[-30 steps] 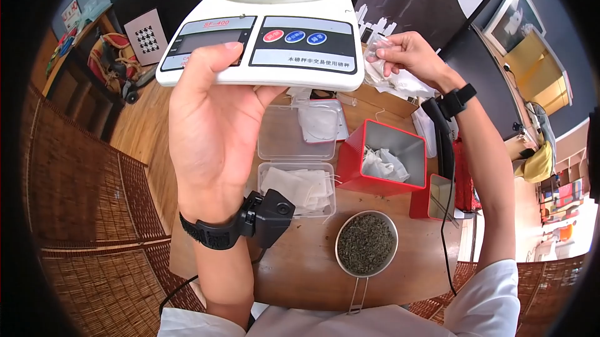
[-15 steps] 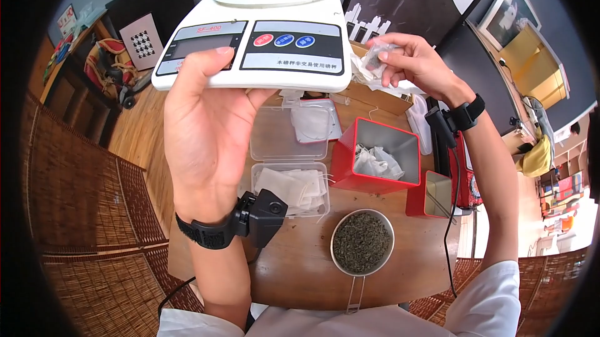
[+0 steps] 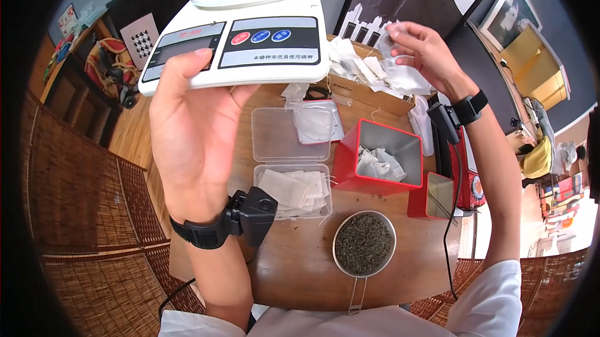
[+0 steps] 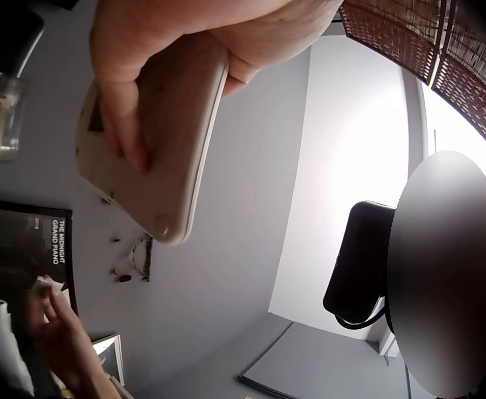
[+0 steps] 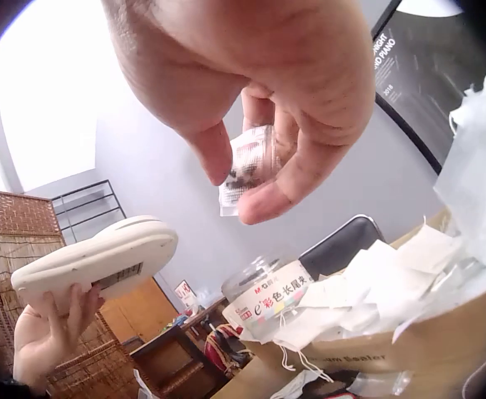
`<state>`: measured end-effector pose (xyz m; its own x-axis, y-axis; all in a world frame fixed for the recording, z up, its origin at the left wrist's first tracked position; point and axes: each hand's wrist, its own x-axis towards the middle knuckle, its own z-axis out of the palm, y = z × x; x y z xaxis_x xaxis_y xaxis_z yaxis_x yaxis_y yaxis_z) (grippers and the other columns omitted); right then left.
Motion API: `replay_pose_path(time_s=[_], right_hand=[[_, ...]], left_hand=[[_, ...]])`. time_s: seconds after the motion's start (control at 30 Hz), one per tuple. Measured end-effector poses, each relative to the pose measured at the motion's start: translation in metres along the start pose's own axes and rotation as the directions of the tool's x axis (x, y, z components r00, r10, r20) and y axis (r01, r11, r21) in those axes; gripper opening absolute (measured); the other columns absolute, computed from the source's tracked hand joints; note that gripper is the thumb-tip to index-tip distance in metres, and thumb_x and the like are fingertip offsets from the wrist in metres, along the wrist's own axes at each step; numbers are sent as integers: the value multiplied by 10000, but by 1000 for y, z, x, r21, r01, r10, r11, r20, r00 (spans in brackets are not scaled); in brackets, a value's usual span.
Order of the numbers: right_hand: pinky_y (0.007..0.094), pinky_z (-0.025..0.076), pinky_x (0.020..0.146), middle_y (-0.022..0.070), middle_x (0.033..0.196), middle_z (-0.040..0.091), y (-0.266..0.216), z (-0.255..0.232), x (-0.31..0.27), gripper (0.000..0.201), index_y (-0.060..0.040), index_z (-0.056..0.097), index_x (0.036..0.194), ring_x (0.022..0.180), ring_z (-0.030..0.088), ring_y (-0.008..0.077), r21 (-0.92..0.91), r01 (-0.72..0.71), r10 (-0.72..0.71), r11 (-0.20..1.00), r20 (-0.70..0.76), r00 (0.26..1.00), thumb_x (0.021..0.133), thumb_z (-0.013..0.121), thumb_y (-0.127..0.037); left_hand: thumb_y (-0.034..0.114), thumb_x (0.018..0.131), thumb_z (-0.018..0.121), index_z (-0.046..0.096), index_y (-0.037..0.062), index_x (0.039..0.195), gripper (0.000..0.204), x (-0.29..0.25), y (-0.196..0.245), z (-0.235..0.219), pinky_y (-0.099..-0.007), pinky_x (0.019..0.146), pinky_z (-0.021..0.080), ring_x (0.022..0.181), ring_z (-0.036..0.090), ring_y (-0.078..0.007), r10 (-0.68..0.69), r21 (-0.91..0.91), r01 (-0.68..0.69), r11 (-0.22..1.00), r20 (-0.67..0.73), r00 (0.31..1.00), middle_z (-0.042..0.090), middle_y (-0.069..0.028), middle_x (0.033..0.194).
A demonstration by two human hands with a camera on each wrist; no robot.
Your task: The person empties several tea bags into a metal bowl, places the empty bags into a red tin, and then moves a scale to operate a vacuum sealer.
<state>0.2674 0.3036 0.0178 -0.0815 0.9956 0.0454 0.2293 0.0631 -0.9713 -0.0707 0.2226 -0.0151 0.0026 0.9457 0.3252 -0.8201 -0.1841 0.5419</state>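
My left hand [image 3: 194,127] holds up a white kitchen scale [image 3: 269,40] at the upper left of the head view. Its thumb lies over the display and its fingers spread under the base, as the left wrist view shows. My right hand [image 3: 428,55] is raised over the back right of the table. Between thumb and fingers it pinches a small translucent sachet [image 5: 247,170] with dark bits inside. Just below that hand, white bags [image 3: 353,65] fill a cardboard box [image 3: 381,96].
On the table stand a red tin [image 3: 347,162] with tea bags [image 3: 381,165], an open clear plastic box [image 3: 290,134] of flat bags [image 3: 281,190], and a long-handled strainer or pan [image 3: 356,296] full of dried leaves [image 3: 364,243]. A smaller red tin [image 3: 422,196] stands at the right.
The scale and left hand have shifted left. My right hand has moved right with the sachet, so the hands are farther apart and more bags show in the cardboard box.
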Motion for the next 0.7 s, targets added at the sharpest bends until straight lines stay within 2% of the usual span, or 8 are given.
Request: replay_pose_path(time_s=[0.03, 0.13, 0.23, 0.33, 0.5, 0.57, 0.67, 0.7], right_hand=[[215, 528, 679, 23, 921, 663, 5, -2, 2, 224, -17, 675, 1090, 739, 628, 72, 0, 1, -1, 1000, 0, 1000, 958, 696, -197], [190, 509, 655, -24, 797, 621, 19, -7, 9, 151, -11, 705, 963, 645, 536, 41, -98, -18, 20, 995, 19, 1000, 950, 706, -161], [170, 489, 606, -37, 781, 622, 22, -8, 12, 141, -25, 707, 982, 627, 533, 22, -150, -36, 41, 988, 29, 999, 950, 708, -163], [166, 488, 589, -23, 767, 638, 20, -1, 14, 127, -17, 710, 982, 624, 558, 27, -153, -72, 63, 986, -61, 996, 940, 716, -136], [173, 507, 580, 20, 782, 674, 29, -2, 25, 122, 15, 706, 983, 631, 605, 47, -162, -84, 72, 983, -78, 994, 924, 722, -91], [183, 521, 578, 46, 782, 685, 34, -4, 28, 139, 40, 702, 986, 621, 621, 62, -179, -92, 81, 980, -68, 994, 915, 730, -75], [182, 525, 582, 37, 741, 672, 36, -1, 29, 125, 18, 702, 945, 620, 619, 57, -135, -76, 62, 988, -108, 992, 927, 722, -104], [183, 503, 570, 27, 722, 658, 36, -1, 31, 122, 4, 697, 915, 608, 603, 53, -113, -110, 94, 988, -135, 986, 933, 716, -115]], left_hand=[[60, 931, 572, 473, -50, 1313, 410, 0, 0, 0, -441, 1023, 525, 1200, 596, -285, 4, -6, -4, 1000, 7, 1000, 584, -198, 1305], [55, 934, 567, 469, -53, 1316, 408, 0, 3, -3, -446, 1031, 519, 1204, 592, -288, 10, -16, -10, 1000, 18, 1000, 583, -200, 1305], [52, 936, 564, 469, -54, 1316, 406, 0, 5, -4, -452, 1032, 517, 1206, 589, -290, 20, -10, -20, 1000, 6, 1000, 581, -203, 1306], [53, 936, 564, 467, -56, 1318, 409, 0, 6, -4, -462, 1033, 514, 1207, 586, -291, 28, -6, -28, 1000, 2, 1000, 574, -207, 1314], [51, 935, 560, 452, -64, 1331, 427, 1, 10, -9, -477, 1043, 504, 1225, 574, -301, 26, -5, -26, 1000, 25, 999, 562, -216, 1329], [66, 916, 575, 494, -52, 1313, 422, 1, 14, -7, -443, 965, 544, 1134, 629, -274, 84, 22, -83, 996, -38, 996, 619, -183, 1259], [62, 915, 573, 460, -51, 1359, 471, 1, 25, -13, -458, 1002, 527, 1182, 606, -290, 150, 60, -147, 987, -44, 988, 588, -195, 1310], [62, 915, 573, 460, -51, 1359, 471, 1, 28, -15, -458, 1002, 527, 1182, 606, -290, 155, 67, -152, 986, -41, 987, 588, -195, 1310]])
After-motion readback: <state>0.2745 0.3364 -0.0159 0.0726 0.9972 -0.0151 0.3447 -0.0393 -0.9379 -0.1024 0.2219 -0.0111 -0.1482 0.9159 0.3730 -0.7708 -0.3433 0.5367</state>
